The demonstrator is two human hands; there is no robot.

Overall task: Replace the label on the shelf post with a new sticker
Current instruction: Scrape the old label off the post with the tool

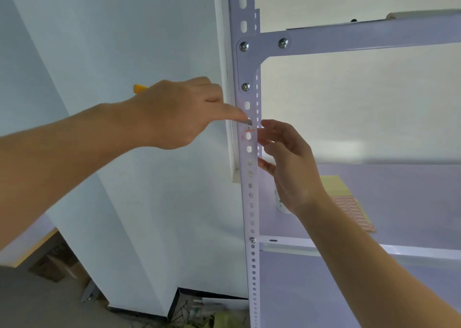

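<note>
At the shelf post (250, 203), my left hand (174, 113) grips a yellow-handled knife (139, 88), tip just above the red label remnant (249, 129); the post runs vertical; my right hand (289, 168), fingers spread and empty, waits at the post's right edge; I judge the left nearer.

Walls: a plain blue-white wall (149, 203) on my left, a cream wall (349, 103) behind the rack
Shelving: lilac metal shelf board (411, 190) before me, cross beam (374, 38) bolted above
Floor: grey floor (37, 302), low on my left
Desk: wood-edged desk (32, 247), cardboard box (55, 265) beneath
Light: soft, even daylight
</note>
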